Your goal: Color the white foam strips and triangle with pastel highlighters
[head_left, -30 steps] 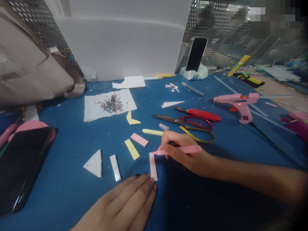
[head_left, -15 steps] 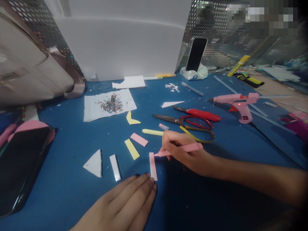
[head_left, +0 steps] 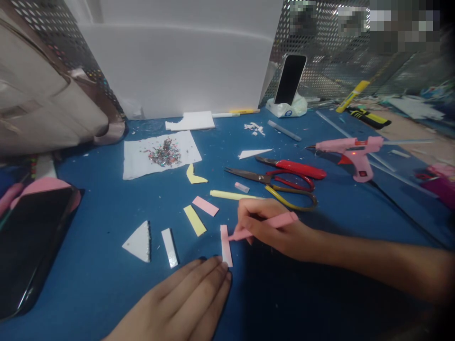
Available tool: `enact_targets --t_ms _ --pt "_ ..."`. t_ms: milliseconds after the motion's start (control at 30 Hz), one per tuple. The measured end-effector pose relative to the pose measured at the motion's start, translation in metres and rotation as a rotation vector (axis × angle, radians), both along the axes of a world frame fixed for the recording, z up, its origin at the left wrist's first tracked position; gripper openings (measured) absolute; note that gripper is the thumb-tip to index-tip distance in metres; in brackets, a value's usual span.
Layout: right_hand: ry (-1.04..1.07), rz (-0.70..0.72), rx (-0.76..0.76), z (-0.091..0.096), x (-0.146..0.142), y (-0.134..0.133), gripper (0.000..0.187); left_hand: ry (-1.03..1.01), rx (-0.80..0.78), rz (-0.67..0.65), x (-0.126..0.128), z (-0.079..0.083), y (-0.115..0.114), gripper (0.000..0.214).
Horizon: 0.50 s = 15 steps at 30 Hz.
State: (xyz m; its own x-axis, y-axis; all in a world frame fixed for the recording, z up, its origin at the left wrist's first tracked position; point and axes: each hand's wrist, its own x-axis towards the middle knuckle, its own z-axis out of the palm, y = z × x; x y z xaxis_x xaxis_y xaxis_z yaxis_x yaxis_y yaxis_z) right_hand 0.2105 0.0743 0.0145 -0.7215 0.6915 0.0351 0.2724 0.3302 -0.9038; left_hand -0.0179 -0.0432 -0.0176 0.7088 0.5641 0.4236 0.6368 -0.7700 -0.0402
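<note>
My right hand grips a pink marker, its tip against the right edge of a small strip that is mostly coloured pink. My left hand lies flat with fingers stretched out, the fingertips on the strip's lower end. Left of that strip lie a white strip, a yellow strip and a pink strip. A white triangular piece with a rough edge rests further left. Just beyond my right hand is a yellow marker, with a small pale pink cap near it.
Scissors and a red-handled tool lie beyond my right hand. A pink glue gun is at right. Glitter bits cover a white sheet. One phone lies left; another phone stands at the back.
My right hand has drawn the pink marker's tip slightly down along the strip. More of the yellow marker now shows. My left hand stays where it was.
</note>
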Motion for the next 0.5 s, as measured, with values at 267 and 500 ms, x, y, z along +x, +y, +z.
enact_targets --t_ms 267,500 --pt "-0.003 0.015 0.013 0.0008 -0.0005 -0.0005 0.03 -0.011 0.004 -0.008 -0.0008 0.0002 -0.0007 0.038" --pt "-0.007 -0.026 0.03 0.0001 0.0009 0.0003 0.025 -0.019 -0.02 -0.005 -0.0005 -0.0003 -0.0011 0.039"
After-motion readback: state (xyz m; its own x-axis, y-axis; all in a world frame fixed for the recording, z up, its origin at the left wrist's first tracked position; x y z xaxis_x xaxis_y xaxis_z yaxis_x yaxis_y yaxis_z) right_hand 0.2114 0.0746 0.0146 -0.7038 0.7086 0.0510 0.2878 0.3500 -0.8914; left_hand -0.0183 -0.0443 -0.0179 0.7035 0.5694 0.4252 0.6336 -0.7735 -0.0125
